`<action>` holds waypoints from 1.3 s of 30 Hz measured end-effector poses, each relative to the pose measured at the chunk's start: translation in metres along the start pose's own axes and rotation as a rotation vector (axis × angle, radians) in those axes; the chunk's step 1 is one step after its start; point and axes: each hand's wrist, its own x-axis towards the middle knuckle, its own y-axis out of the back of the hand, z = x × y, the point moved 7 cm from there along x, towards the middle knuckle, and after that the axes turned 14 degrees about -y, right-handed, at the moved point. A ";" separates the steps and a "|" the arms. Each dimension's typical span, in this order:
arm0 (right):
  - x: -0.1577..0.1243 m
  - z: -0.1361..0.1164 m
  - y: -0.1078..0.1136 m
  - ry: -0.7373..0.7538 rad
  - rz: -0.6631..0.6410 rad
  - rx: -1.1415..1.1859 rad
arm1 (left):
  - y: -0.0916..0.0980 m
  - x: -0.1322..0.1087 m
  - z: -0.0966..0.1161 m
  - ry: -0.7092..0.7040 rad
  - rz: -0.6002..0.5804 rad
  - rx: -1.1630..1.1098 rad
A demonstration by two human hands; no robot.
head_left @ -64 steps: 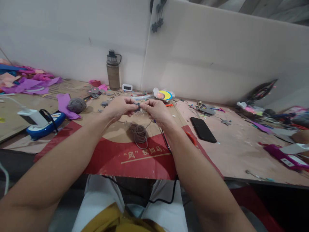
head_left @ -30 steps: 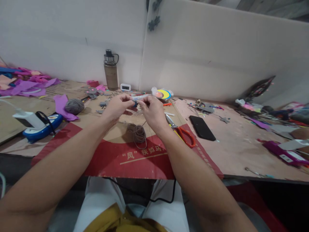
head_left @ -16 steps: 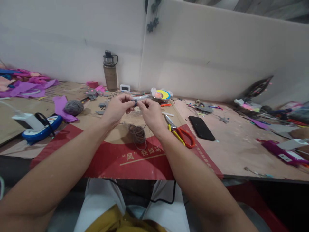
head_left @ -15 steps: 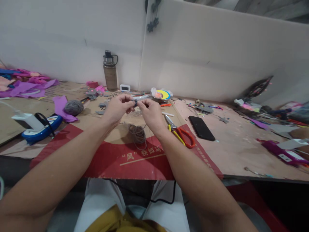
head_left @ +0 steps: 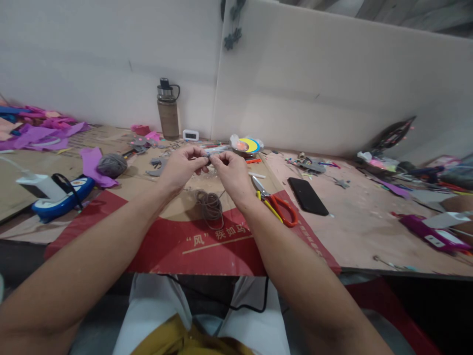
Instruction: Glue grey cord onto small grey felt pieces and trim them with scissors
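My left hand [head_left: 185,166] and my right hand [head_left: 229,172] meet over the middle of the board, fingertips pinched together. Between them is a tiny dark bit, mostly covered by the fingers, too small to name. Just below lies a loose coil of grey yarn [head_left: 210,206], and a thin strand seems to rise from it toward my right hand. Red-handled scissors [head_left: 283,211] rest right of my right wrist, beside a tool with yellow handles [head_left: 271,208]. A white stick [head_left: 257,175] is close to my right hand.
A water bottle [head_left: 168,113] and small digital clock [head_left: 190,135] stand along the wall. Left are a grey yarn ball [head_left: 112,165], purple scraps [head_left: 93,165] and a blue power strip [head_left: 62,197]. Right are a black phone [head_left: 308,196], grey star [head_left: 341,183] and purple power strip [head_left: 430,234].
My hands stay nearly in place, fingertips drawn slightly closer together. The small dark bit between them shows less than before.
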 end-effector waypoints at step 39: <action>0.002 0.012 -0.013 -0.030 -0.150 0.088 | 0.018 0.001 -0.004 0.192 0.079 0.078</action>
